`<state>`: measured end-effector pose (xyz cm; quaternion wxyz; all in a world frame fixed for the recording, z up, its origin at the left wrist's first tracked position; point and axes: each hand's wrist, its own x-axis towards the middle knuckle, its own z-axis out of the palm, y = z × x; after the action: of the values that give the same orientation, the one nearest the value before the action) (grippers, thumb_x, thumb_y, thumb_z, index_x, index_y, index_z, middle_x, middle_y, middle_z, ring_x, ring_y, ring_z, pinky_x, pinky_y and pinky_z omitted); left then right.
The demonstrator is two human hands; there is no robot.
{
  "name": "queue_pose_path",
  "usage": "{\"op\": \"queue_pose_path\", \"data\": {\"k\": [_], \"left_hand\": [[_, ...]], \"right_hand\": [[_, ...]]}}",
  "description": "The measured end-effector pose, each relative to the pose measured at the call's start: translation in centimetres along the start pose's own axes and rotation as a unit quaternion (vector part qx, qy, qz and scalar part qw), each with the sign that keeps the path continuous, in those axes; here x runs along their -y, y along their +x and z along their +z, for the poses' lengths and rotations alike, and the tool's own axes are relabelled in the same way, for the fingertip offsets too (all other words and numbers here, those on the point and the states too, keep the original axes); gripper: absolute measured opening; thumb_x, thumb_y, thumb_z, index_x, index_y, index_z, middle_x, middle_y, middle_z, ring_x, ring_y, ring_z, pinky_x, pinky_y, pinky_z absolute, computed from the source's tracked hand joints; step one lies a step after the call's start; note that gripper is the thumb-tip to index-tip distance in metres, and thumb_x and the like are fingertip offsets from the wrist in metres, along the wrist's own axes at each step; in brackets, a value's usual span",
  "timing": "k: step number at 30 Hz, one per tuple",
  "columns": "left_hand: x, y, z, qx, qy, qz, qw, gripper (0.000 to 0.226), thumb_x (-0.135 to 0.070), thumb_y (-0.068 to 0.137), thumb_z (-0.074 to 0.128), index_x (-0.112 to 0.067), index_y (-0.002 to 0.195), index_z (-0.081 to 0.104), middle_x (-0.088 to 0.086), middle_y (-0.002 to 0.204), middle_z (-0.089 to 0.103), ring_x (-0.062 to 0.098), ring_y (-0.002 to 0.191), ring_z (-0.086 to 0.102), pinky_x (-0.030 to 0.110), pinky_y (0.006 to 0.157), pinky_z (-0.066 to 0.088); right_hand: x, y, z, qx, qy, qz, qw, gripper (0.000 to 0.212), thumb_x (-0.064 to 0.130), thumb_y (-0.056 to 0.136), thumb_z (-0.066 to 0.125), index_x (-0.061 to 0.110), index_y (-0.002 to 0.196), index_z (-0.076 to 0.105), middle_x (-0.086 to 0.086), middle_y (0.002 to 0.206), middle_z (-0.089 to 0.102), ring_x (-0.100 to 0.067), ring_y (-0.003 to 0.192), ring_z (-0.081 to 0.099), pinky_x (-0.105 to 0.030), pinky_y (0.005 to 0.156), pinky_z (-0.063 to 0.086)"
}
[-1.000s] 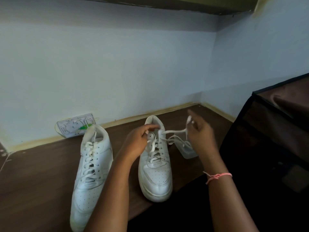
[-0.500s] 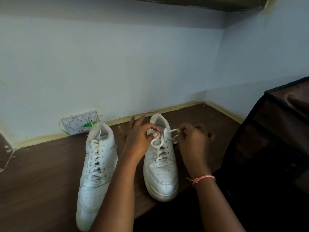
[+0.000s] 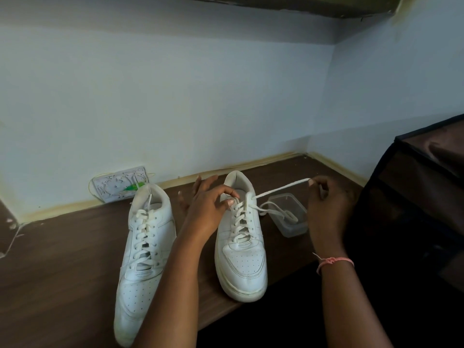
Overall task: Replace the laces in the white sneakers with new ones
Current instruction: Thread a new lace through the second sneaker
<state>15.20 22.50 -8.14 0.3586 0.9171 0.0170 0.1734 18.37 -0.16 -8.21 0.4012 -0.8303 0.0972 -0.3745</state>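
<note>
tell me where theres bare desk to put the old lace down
Bare wood lies left of the left sneaker, running to the desk edge, and behind the clear container toward the corner. It is crowded between the two sneakers, where the left hand reaches, and right of the right sneaker, around the container and right hand.

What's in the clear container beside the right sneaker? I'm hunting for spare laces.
Not empty: the lidless clear container holds a looped end of white lace trailing from the right sneaker.
</note>
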Motion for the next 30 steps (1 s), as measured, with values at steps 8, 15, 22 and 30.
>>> {"op": "queue_pose_path", "data": {"k": [8,15,22,30], "left_hand": [[-4.7,-0.8,1.9,-0.029,0.084,0.123,0.988,0.026,-0.053,0.078,0.071,-0.048,0.103,0.068,-0.014,0.162,0.017,0.015,0.151,-0.008,0.056,0.114,-0.016],[-5.1,-2.2,7.0,-0.081,0.179,0.044,0.980,0.018,-0.032,0.077,0.077,-0.039,0.092,0.072,0.001,0.161,0.027,0.030,0.151,0.000,0.059,0.112,-0.019],[-6.4,-1.2,4.0,-0.016,0.042,-0.009,0.999,0.016,-0.044,0.092,0.059,-0.033,0.094,0.070,-0.009,0.158,0.026,0.020,0.150,-0.002,0.059,0.115,-0.007],[-6.0,-0.8,1.4,0.041,-0.058,-0.043,0.997,0.026,-0.046,0.100,0.041,-0.035,0.089,0.061,-0.009,0.137,0.045,0.019,0.136,0.033,0.059,0.113,0.016]], "right_hand": [[-1.3,1.2,0.9,0.275,-0.086,0.041,0.957,0.063,0.007,0.093,0.056,0.036,0.146,0.038,-0.009,0.150,0.039,-0.025,0.130,0.043,-0.037,0.101,0.039],[-0.9,0.7,0.3,0.304,-0.051,0.022,0.951,0.067,-0.001,0.088,0.052,0.023,0.148,0.037,-0.011,0.158,0.025,-0.031,0.145,0.021,-0.047,0.115,0.029],[1.9,0.0,-1.1,0.321,-0.036,-0.004,0.946,0.044,0.006,0.085,0.065,0.029,0.122,0.059,-0.002,0.136,0.035,-0.025,0.127,0.039,-0.038,0.096,0.047],[3.3,-1.5,-1.2,0.328,-0.009,-0.077,0.942,0.016,0.018,0.090,0.066,0.024,0.077,0.058,0.007,0.088,0.050,-0.014,0.083,0.051,-0.017,0.064,0.040]]}}
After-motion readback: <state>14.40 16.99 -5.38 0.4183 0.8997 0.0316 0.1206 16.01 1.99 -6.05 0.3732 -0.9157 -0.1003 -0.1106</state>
